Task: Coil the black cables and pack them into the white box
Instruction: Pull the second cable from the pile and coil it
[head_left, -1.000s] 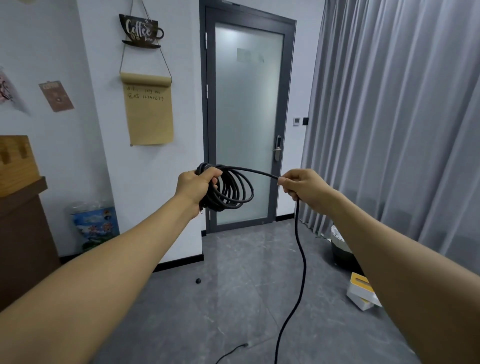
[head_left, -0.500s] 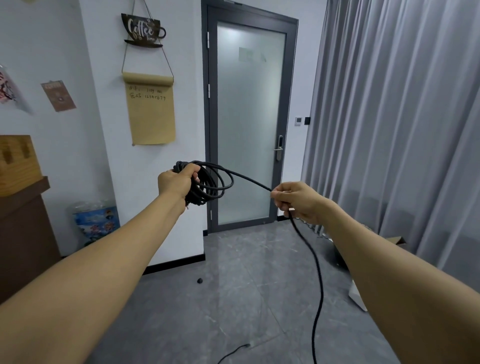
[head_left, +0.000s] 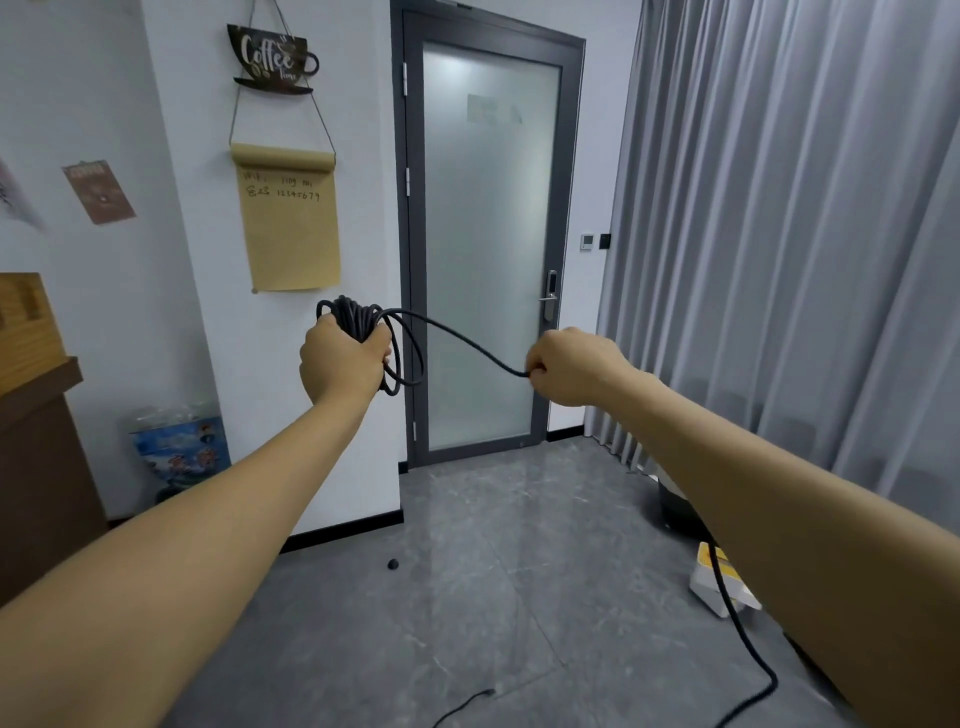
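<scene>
Grey stone-look floor tiles (head_left: 493, 571) fill the near part of the room, and across them the loose tail of the black cable (head_left: 457, 338) trails: one end lies on the tiles near the bottom edge, and another stretch curves up past a small white box (head_left: 719, 584) that sits on the floor at the right, partly hidden by the right forearm. Both bare arms reach forward at chest height. The left hand (head_left: 343, 364) is closed in a fist around a bundle of coiled loops, which stick out above and to the right of the knuckles. From that coil a single strand sags across to the right hand (head_left: 571, 366), whose fingers are curled tight and pinch the strand. The two hands are held apart, the left slightly higher. Behind them stand a frosted glass door (head_left: 488, 244) in a dark frame, grey curtains (head_left: 779, 234) at the right, and a white wall with a kraft paper roll (head_left: 291, 223) under a coffee sign (head_left: 272, 60).
</scene>
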